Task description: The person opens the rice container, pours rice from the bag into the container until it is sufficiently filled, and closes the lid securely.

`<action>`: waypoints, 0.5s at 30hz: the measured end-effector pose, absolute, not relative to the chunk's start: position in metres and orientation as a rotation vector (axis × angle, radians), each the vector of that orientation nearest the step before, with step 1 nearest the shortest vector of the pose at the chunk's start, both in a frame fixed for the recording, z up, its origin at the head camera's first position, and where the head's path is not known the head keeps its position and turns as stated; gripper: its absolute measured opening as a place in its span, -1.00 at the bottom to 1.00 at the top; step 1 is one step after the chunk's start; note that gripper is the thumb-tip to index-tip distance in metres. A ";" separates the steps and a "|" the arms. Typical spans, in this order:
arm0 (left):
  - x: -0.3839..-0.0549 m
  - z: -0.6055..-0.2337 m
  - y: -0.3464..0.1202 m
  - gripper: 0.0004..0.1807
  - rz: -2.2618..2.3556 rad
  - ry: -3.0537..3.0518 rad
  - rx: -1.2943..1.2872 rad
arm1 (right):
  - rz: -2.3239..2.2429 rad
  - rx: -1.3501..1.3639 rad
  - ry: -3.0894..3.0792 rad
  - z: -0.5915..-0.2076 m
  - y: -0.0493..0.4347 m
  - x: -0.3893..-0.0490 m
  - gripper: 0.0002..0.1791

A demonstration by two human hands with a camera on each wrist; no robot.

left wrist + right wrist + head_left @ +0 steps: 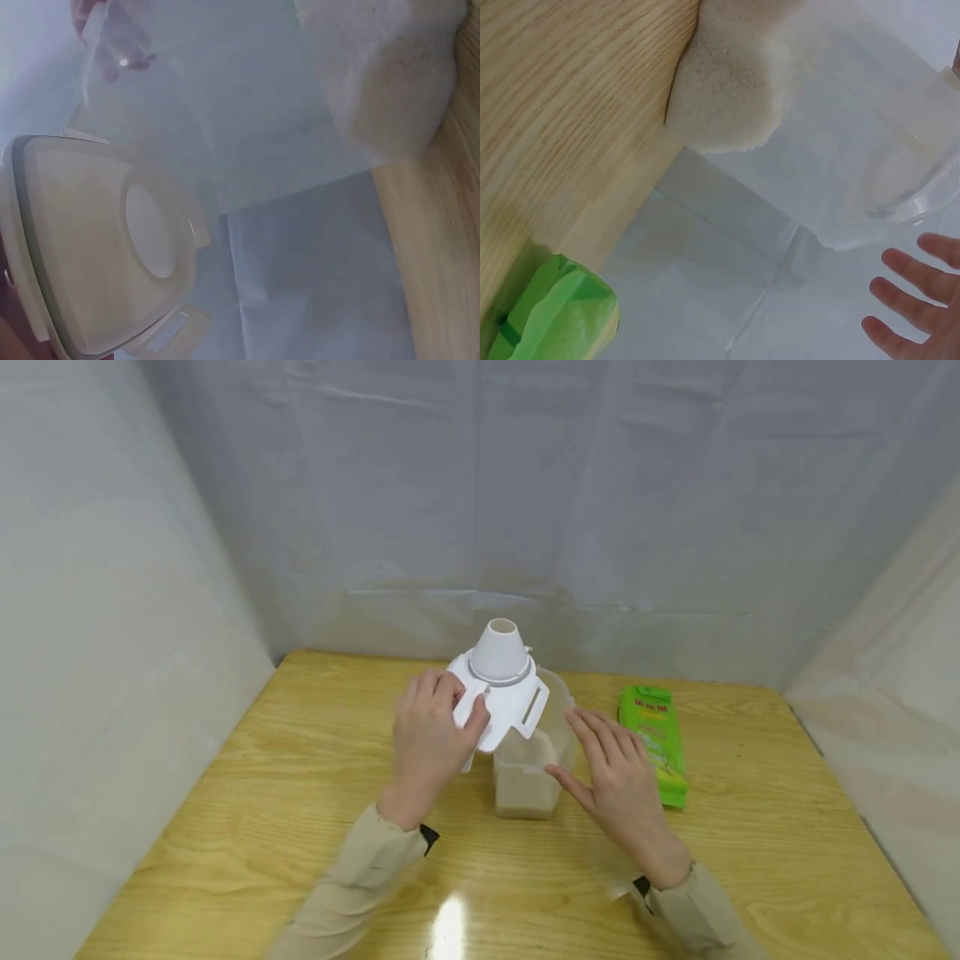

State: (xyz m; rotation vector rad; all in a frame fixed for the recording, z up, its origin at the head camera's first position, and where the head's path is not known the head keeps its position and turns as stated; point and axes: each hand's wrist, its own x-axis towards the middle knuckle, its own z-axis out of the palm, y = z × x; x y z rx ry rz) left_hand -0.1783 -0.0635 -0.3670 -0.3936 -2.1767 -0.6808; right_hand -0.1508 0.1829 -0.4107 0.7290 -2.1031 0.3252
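My left hand (432, 735) grips a white lid (510, 706) by its near left edge. A cone-shaped spout (500, 652) points up from the lid in the head view. In the left wrist view the lid's underside (82, 240) shows, with a round hole in it. Below and beside the lid stands a clear plastic container (525, 768) with pale granules (720, 90) in its bottom. My right hand (618, 772) is at the container's right side, fingers straight and spread, fingertips right at the rim. In the right wrist view its fingers (915, 289) hold nothing.
A green printed packet (654, 739) lies on the wooden table (300, 793), right of the container and just beyond my right hand. Pale sheeting (480, 510) hangs behind the table and along both sides.
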 end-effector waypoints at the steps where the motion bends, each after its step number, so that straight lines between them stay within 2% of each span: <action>1: -0.178 -0.367 -0.061 -0.70 -0.685 -2.181 -0.394 | 0.327 0.722 -2.105 -0.410 0.183 -0.151 -0.20; 15: -0.182 -0.376 -0.037 -0.68 -0.659 -2.318 -0.364 | 0.350 0.729 -2.144 -0.409 0.182 -0.152 -0.20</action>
